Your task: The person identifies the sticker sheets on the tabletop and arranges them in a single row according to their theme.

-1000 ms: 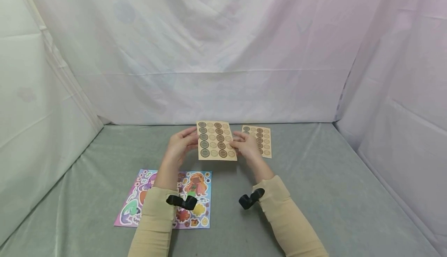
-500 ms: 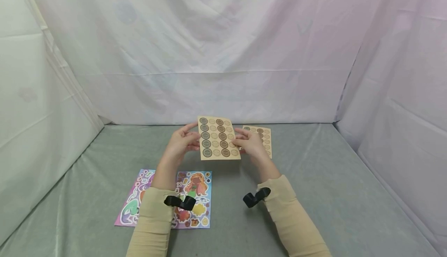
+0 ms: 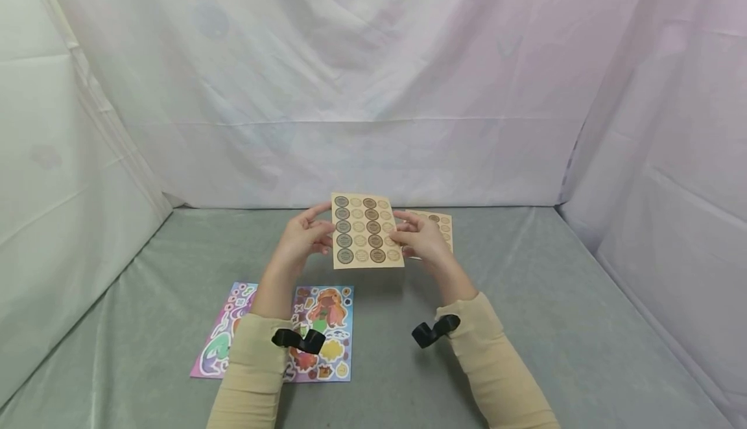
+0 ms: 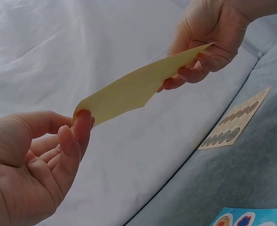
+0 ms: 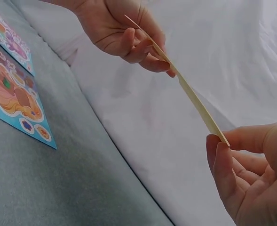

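Note:
Between both hands a tan sticker sheet (image 3: 366, 231) with columns of round labels is held up off the table, tilted toward the head camera. My left hand (image 3: 299, 241) pinches its left edge between thumb and fingers. At the opposite edge my right hand (image 3: 425, 240) pinches it the same way. From the left wrist the sheet's plain back (image 4: 124, 92) shows, slightly bowed. The right wrist view catches the sheet (image 5: 194, 101) nearly edge-on. Behind my right hand lies a second tan sticker sheet (image 3: 445, 225), partly hidden in the head view.
Colourful mermaid sticker sheets (image 3: 334, 335) lie on the grey cloth-covered table (image 3: 525, 325), partly under my left forearm. White curtains (image 3: 362, 79) stand at the back and both sides. Each wrist wears a black camera mount (image 3: 434, 332).
Both hands have shifted a little to the right, and the held sheet has risen slightly with them. My right hand now covers more of the second sheet.

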{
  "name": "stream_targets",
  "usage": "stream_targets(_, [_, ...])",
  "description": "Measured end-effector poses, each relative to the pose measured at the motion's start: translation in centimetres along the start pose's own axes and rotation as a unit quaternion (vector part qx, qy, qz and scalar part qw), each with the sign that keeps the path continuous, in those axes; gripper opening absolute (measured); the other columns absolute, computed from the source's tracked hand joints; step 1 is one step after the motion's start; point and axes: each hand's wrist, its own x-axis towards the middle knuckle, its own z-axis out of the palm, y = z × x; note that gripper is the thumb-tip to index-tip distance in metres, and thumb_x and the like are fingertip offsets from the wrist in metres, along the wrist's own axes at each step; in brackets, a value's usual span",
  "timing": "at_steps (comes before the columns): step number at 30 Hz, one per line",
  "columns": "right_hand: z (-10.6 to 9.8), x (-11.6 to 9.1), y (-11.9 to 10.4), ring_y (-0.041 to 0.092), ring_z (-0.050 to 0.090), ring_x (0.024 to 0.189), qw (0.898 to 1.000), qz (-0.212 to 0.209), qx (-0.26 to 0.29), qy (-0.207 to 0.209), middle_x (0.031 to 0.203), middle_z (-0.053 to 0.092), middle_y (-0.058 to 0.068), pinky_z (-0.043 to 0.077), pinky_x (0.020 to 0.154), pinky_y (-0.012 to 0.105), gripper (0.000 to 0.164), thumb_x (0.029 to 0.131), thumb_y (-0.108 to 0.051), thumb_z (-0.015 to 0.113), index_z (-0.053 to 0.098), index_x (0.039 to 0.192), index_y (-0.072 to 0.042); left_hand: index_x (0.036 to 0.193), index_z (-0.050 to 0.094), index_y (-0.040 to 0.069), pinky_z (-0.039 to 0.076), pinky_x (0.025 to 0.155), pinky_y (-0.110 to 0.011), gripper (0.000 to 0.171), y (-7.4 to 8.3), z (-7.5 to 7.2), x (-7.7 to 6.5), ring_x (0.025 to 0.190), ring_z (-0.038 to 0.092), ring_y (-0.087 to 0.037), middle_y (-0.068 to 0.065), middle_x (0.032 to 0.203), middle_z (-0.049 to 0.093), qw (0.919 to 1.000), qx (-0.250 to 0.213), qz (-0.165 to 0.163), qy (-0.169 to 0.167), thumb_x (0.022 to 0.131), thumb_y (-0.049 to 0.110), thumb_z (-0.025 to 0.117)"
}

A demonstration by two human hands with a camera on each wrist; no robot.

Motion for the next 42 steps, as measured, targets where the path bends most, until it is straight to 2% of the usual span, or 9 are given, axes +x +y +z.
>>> stream_targets(4, [-0.1,-0.2,-0.1,0.019,0.065,0.078,1.0,0.005,0.0,0.007,0.103,0.067,0.009,0.052,0.056,0.03,0.052,0.089,-0.007,0.068,0.053,0.137,-0.018,0.142,0.047,0.017,0.05,0.051,-0.025,0.054,0.0,0.1,0.0,0.06,0.061,-0.015,-0.007,0.089,0.068,1.0,0.001,0.0,-0.005,0.091,0.006,0.061])
stream_targets(11, [-0.6,-0.6,-0.1,0.018,0.064,0.076,1.0,0.004,-0.007,0.015,0.102,0.067,0.009,0.051,0.055,0.029,0.053,0.088,-0.006,0.068,0.052,0.138,-0.016,0.144,0.044,0.018,0.05,0.051,-0.025,0.059,0.1,0.4,-0.2,0.059,0.061,-0.016,-0.007,0.084,0.068,0.9994,0.01,0.001,-0.033,0.09,0.004,0.062])
stream_targets(25, [-1.9,-2.0,0.7,0.019,0.065,0.078,1.0,-0.016,-0.017,0.003,0.102,0.067,0.01,0.053,0.058,0.037,0.056,0.088,-0.003,0.067,0.049,0.14,-0.014,0.146,0.04,0.019,0.051,0.05,-0.027,0.064,-0.6,1.1,-0.6,0.058,0.062,-0.021,-0.012,0.084,0.066,0.9969,0.022,-0.016,-0.074,0.089,0.002,0.063])
stream_targets(33, [-2.1,-2.7,1.1,0.015,0.063,0.072,1.0,-0.02,-0.008,0.001,0.096,0.066,0.01,0.051,0.053,0.031,0.057,0.087,0.001,0.066,0.047,0.14,-0.007,0.147,0.038,0.016,0.05,0.048,-0.025,0.068,-0.8,1.5,-1.1,0.056,0.061,-0.019,-0.011,0.08,0.066,0.9963,0.019,-0.02,-0.081,0.087,0.0,0.064])
stream_targets(42, [-2.3,-3.5,1.4,0.015,0.063,0.073,1.0,-0.015,-0.001,-0.002,0.1,0.064,0.011,0.05,0.051,0.027,0.056,0.087,0.001,0.066,0.048,0.139,-0.008,0.147,0.038,0.017,0.05,0.049,-0.025,0.069,-0.9,2.0,-1.8,0.055,0.059,-0.018,-0.011,0.079,0.065,0.9963,0.009,-0.028,-0.081,0.086,-0.003,0.064])
